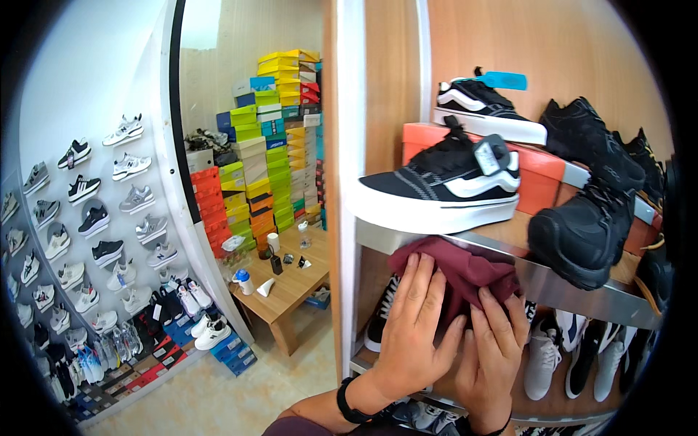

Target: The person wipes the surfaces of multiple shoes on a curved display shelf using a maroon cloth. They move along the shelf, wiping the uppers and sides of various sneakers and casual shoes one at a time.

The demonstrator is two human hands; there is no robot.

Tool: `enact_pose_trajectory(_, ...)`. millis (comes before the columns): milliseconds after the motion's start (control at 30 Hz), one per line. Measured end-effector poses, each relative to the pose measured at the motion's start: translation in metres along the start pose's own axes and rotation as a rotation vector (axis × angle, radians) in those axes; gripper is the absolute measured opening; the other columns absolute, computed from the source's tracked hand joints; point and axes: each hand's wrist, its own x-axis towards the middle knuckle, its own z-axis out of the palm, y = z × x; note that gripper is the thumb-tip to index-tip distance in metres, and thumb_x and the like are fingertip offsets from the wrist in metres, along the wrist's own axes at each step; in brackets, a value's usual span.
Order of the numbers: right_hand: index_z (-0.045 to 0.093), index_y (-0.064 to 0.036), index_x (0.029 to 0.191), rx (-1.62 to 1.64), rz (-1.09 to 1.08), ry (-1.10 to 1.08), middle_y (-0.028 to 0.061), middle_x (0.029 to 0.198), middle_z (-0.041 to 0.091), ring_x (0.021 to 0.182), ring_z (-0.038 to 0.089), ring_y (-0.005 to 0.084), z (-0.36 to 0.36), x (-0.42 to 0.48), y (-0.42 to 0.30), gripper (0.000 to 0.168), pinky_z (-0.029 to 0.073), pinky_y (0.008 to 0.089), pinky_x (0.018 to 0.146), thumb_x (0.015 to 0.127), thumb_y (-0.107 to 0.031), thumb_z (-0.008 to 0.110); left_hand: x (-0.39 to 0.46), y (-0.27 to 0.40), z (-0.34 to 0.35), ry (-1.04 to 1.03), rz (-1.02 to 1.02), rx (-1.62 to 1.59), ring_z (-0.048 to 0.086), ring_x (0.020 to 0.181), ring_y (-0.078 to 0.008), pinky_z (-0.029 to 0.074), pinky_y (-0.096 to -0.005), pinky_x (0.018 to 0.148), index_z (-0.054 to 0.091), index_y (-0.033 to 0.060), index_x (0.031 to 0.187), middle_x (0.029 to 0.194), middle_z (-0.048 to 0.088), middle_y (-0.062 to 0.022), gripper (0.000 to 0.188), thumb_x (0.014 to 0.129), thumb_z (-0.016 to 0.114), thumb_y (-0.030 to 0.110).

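Observation:
A maroon cloth (458,267) is bunched against the metal front edge of a shoe shelf. My left hand (417,321) lies on the cloth's left part, fingers pointing up, a black band on its wrist. Close beside it, my right hand (493,338) has its fingertips on the cloth's lower right part. The cloth is between both hands' fingers and the shelf edge. Just above stands a black and white platform sneaker (436,185) with a tag, its thick white sole near the cloth. A chunky black shoe (581,237) stands to the right on the same shelf.
An orange shoebox (534,174) carries another black and white sneaker (482,101). More shoes, including a grey sneaker (541,362), fill the shelf below. At left are a wooden table (300,283), stacked shoeboxes (278,185) and a wall of displayed sneakers (98,218).

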Motion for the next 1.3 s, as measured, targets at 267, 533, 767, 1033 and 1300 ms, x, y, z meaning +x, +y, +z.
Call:
enact_pose_trajectory(267, 0.071, 0.010, 0.124, -0.078, 0.096, 0.029, 0.0205, 0.142, 0.066, 0.143, 0.049, 0.0447, -0.065, -0.038, 0.051, 0.034, 0.027, 0.0596, 0.126, 0.092, 0.004, 0.061, -0.014, 0.064, 0.055, -0.101, 0.047, -0.121, 0.034, 0.153, -0.0531, 0.032, -0.0541, 0.125, 0.048, -0.0104, 0.151, 0.163, 0.039, -0.0336, 0.071, 0.094, 0.077, 0.020)
enact_pose_trajectory(533, 0.066, 0.010, 0.132, -0.231, 0.306, 0.113, 0.0215, 0.151, 0.060, 0.150, 0.041, 0.0471, -0.128, -0.086, 0.105, 0.038, 0.026, 0.0565, 0.126, 0.097, 0.004, 0.055, -0.018, 0.129, 0.112, -0.274, 0.133, -0.245, 0.035, 0.155, -0.0462, 0.036, -0.0478, 0.120, 0.045, -0.0057, 0.157, 0.166, 0.039, -0.0274, 0.071, 0.098, 0.071, 0.024)
enact_pose_trajectory(767, 0.061, 0.008, 0.139, -0.381, 0.311, 0.223, 0.0227, 0.154, 0.057, 0.152, 0.040, 0.0453, -0.144, -0.103, 0.134, 0.042, 0.027, 0.0574, 0.126, 0.098, 0.004, 0.053, -0.017, 0.152, 0.129, -0.338, 0.176, -0.236, 0.034, 0.157, -0.0393, 0.035, -0.0460, 0.121, 0.043, -0.0013, 0.161, 0.170, 0.037, -0.0211, 0.071, 0.099, 0.069, 0.024)
enact_pose_trajectory(1033, 0.062, 0.010, 0.137, -0.250, 0.204, 0.165, 0.0260, 0.155, 0.054, 0.151, 0.040, 0.0494, -0.114, -0.088, 0.116, 0.041, 0.028, 0.0594, 0.124, 0.098, -0.001, 0.055, -0.012, 0.123, 0.100, -0.333, 0.123, -0.170, 0.035, 0.156, -0.0389, 0.035, -0.0465, 0.121, 0.048, -0.0014, 0.156, 0.168, 0.039, -0.0210, 0.067, 0.097, 0.070, 0.022)
enact_pose_trajectory(1300, 0.065, 0.008, 0.133, -0.078, 0.084, 0.016, 0.0259, 0.153, 0.057, 0.150, 0.040, 0.0491, -0.068, -0.054, 0.072, 0.039, 0.024, 0.0636, 0.126, 0.096, -0.003, 0.060, -0.005, 0.059, 0.051, -0.126, 0.067, 0.007, 0.038, 0.153, -0.0513, 0.033, -0.0517, 0.124, 0.058, -0.0067, 0.146, 0.161, 0.045, -0.0308, 0.067, 0.088, 0.082, 0.019)
